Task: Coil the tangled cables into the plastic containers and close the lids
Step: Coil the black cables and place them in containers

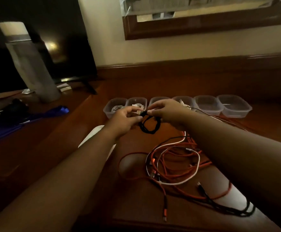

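A small coil of black cable hangs between my hands above the wooden table. My left hand pinches the coil's top at its left side. My right hand pinches the cable's end beside it. Behind my hands stands a row of several clear plastic containers without lids; the left ones hold white cables, the two at the right look empty. A tangle of orange, white and black cables lies on the table in front of me.
A dark screen and a tall pale cylinder stand at the back left. A blue cloth lies at the left. White lids lie under my left arm. A framed mirror hangs on the wall.
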Demonstrator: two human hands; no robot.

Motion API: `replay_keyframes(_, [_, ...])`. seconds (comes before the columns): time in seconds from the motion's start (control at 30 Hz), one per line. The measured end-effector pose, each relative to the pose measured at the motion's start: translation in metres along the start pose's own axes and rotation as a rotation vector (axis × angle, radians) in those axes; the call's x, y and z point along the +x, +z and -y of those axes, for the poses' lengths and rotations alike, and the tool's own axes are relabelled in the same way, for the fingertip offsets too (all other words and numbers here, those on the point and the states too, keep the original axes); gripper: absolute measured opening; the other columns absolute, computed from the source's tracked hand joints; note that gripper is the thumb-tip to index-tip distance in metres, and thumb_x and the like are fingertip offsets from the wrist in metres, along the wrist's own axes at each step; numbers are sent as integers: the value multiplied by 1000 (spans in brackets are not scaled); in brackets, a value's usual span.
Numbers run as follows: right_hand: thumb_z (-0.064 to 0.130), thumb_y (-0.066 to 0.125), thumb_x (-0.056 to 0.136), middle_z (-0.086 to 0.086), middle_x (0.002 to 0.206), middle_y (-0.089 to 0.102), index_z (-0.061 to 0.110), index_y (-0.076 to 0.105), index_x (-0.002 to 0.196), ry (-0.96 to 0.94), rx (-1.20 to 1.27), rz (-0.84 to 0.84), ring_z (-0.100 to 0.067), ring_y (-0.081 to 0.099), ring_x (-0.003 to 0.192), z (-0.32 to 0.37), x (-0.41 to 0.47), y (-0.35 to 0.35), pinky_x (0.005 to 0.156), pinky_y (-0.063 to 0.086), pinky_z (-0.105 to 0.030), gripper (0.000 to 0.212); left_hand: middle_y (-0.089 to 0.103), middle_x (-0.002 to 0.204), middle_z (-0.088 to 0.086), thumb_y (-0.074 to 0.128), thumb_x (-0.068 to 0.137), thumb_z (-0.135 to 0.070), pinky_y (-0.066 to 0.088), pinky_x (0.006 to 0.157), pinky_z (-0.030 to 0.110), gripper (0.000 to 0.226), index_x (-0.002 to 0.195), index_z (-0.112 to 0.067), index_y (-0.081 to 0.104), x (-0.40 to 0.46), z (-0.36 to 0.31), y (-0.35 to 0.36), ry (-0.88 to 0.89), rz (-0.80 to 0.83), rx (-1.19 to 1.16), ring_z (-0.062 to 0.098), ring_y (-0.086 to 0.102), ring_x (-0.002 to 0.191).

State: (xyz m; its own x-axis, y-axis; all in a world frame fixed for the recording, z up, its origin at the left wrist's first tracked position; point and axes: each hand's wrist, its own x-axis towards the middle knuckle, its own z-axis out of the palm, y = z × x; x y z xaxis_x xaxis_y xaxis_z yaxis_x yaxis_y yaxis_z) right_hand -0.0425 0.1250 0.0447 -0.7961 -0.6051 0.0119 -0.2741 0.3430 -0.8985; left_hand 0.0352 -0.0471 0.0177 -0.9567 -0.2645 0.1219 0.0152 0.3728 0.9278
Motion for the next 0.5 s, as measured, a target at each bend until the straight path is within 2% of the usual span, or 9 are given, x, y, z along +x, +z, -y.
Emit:
replay_keyframes(0.07, [39,61,94,-6,124,59,18,55,132,7,-11,-76,-21,60,106,-10,24,5,89,54,-37,44,67,106,6,60,94,-2,54,69,25,24,113,-17,64,31,13,-10,-79,-92,-63,16,67,90])
replay_keyframes(0.1, [44,57,95,-4,126,57,20,52,134,17,-40,-103,-22,59,108,-16,34,8,86,54,-36,46,66,108,9,60,94,-1,56,75,30,23,113,-14,63,48,20,-16,-109,-165,-101,21,67,94])
replay_keyframes(0.17, [43,53,98,0,120,56,19,52,134,20,-162,-71,-21,59,106,-31,49,15,73,50,-26,43,65,110,11,59,94,0,57,86,43,19,108,-13,63,81,36,-30,-161,-309,-213,30,66,103])
replay_keyframes(0.23, [39,55,98,0,118,59,18,55,130,14,-321,20,-17,59,103,-50,60,24,71,47,-25,38,65,112,10,57,95,-1,59,74,39,19,102,-18,62,108,50,-43,-220,-423,-271,26,66,96])
replay_keyframes(0.3, [37,58,96,-2,122,61,16,57,128,-3,-493,90,-20,59,109,-71,69,31,84,47,-29,38,66,117,10,58,96,-4,57,72,32,20,105,-21,62,129,66,-54,-241,-530,-197,23,67,95])
replay_keyframes(0.4, [41,61,92,-3,119,57,17,59,119,-82,-706,148,-22,54,112,-94,78,36,92,45,-32,36,62,123,5,54,99,-11,54,78,31,26,120,-26,59,150,82,-63,-240,-619,98,25,63,108])
replay_keyframes(0.5, [46,60,91,-3,121,49,18,58,124,-154,-723,157,-20,45,116,-108,79,40,101,41,-35,43,57,131,8,48,101,-10,52,83,34,33,131,-25,51,165,89,-66,-230,-632,326,30,58,117])
